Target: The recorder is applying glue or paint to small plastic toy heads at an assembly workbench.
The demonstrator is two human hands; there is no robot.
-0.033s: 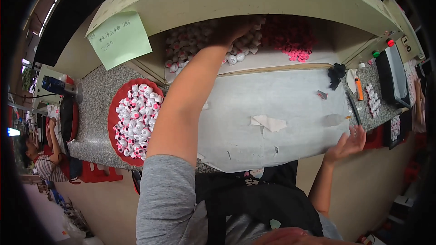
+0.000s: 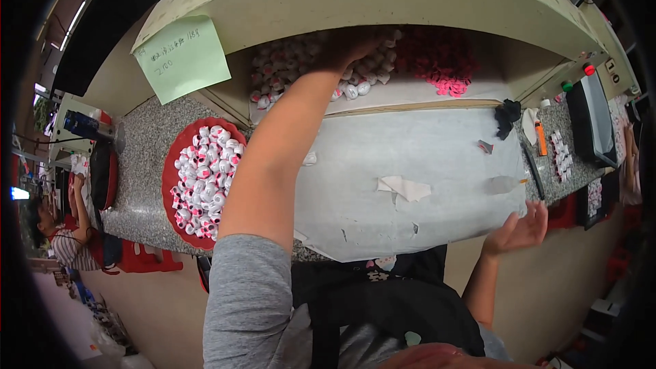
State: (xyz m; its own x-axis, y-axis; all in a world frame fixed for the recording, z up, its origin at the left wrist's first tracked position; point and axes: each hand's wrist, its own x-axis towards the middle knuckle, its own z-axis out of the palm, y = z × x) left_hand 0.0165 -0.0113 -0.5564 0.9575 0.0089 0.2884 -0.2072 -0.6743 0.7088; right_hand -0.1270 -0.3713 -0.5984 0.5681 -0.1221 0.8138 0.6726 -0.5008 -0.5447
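Note:
My left hand (image 2: 359, 48) reaches deep into a cream booth (image 2: 383, 7), over a pile of small rounded white pieces (image 2: 283, 55) with pink parts. Shadow hides most of its fingers, so whether it grips a piece does not show. Beside that pile, on the right, lies a heap of small bright pink pieces (image 2: 447, 82). My right hand (image 2: 519, 231) is off the near right corner of the white paper sheet (image 2: 355, 212), fingers apart and nothing in it. Left of my left arm, a red scalloped tray (image 2: 173, 164) is full of white-and-pink pieces.
On the sheet lie a crumpled paper scrap (image 2: 404, 187) and a small translucent bottle (image 2: 504, 184). Farther right are a black cloth (image 2: 507, 118), an orange tool (image 2: 540, 138) and a black bin (image 2: 592, 119). A green note (image 2: 183, 60) hangs on the booth. Another person (image 2: 72, 242) sits far left.
My right hand has shifted slightly toward me and its fingers have turned a little. My left arm stays reached into the booth, nearly unmoved.

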